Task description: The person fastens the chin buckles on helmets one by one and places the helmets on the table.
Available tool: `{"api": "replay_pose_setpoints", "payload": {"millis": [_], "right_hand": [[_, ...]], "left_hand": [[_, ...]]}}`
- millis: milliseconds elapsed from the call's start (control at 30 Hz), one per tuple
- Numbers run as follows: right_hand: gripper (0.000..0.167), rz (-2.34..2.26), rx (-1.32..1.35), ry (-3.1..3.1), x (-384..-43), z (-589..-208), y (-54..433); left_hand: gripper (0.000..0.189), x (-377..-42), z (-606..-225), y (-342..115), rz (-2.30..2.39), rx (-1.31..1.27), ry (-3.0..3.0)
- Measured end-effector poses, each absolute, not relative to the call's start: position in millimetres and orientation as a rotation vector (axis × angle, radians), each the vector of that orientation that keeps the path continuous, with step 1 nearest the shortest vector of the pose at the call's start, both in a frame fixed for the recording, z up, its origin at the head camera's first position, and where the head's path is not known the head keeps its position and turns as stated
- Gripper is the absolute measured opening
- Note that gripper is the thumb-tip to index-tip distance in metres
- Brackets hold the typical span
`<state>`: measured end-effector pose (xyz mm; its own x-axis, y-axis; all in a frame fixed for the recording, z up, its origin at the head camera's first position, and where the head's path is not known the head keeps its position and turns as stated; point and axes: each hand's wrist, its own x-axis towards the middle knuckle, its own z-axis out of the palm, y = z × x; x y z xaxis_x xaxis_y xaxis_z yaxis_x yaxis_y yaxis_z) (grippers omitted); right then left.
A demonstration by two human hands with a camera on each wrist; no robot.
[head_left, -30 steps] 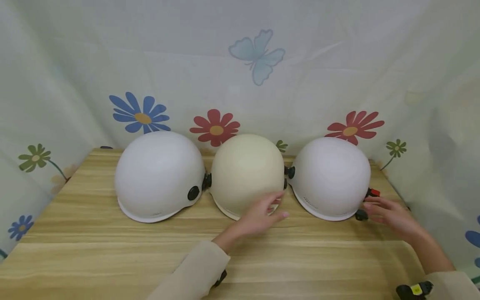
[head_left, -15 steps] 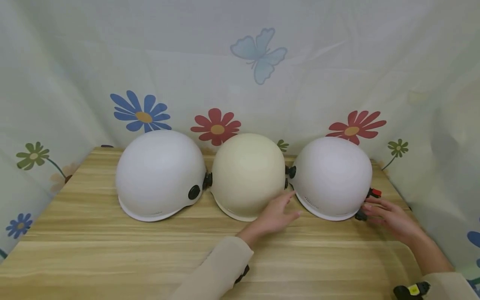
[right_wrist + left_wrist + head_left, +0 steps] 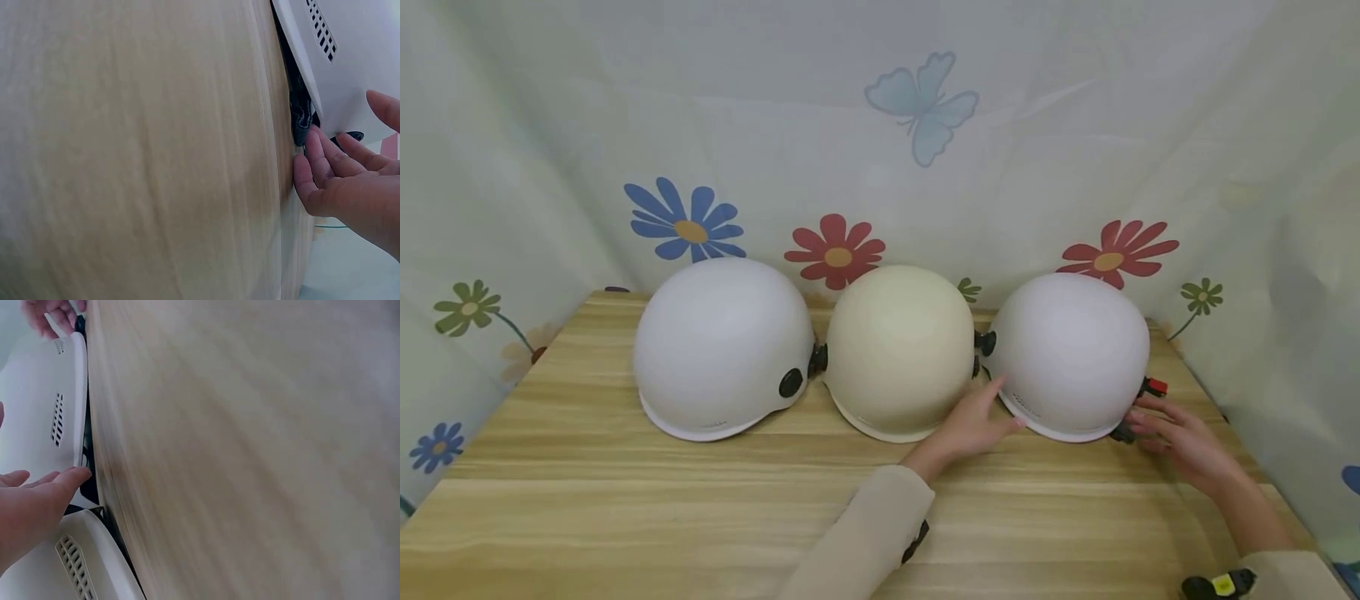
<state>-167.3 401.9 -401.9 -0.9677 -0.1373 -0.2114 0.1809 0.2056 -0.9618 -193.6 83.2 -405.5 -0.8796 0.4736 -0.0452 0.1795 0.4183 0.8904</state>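
Observation:
Three rounded helmets sit in a row on the wooden table. The right one is a white helmet with a row of vent holes near its rim. My left hand is at its left side, overlapping the cream helmet in the head view; in the left wrist view the thumb tip lies right at the white rim. At the other side, my right hand has its fingertips by the rim, next to a black strap. A red buckle piece shows just above those fingers. Neither hand is curled round anything.
Another white helmet with a round black side fitting stands at the left, close to the cream one. Behind the wooden table hangs a pale curtain printed with flowers and a butterfly, and it continues along both sides.
My left hand has moved right, from in front of the cream helmet to the left rim of the right white helmet. The right hand has stayed nearly in place.

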Motion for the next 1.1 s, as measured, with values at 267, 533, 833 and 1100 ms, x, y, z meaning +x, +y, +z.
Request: {"api": "replay_pose_setpoints", "payload": {"millis": [267,533,833,1100], "right_hand": [[0.015,-1.851,0.064,2.216,-166.2,-402.4,401.0],[0.016,-1.883,0.044,2.198,-166.1,-402.9,400.7],[0.02,-1.992,-0.023,2.103,-164.3,-404.8,401.7],[0.023,-2.059,-0.069,2.031,-163.7,-403.6,399.4]], "left_hand": [[0.072,-197.7,-404.8,87.1,1.397,0.555,2.4],[0.075,-197.9,-399.4,88.9,1.397,0.617,2.37],[0.077,-194.8,-397.3,90.0,1.408,0.628,2.345],[0.077,-197.9,-395.7,88.4,1.399,0.682,2.36]]}}
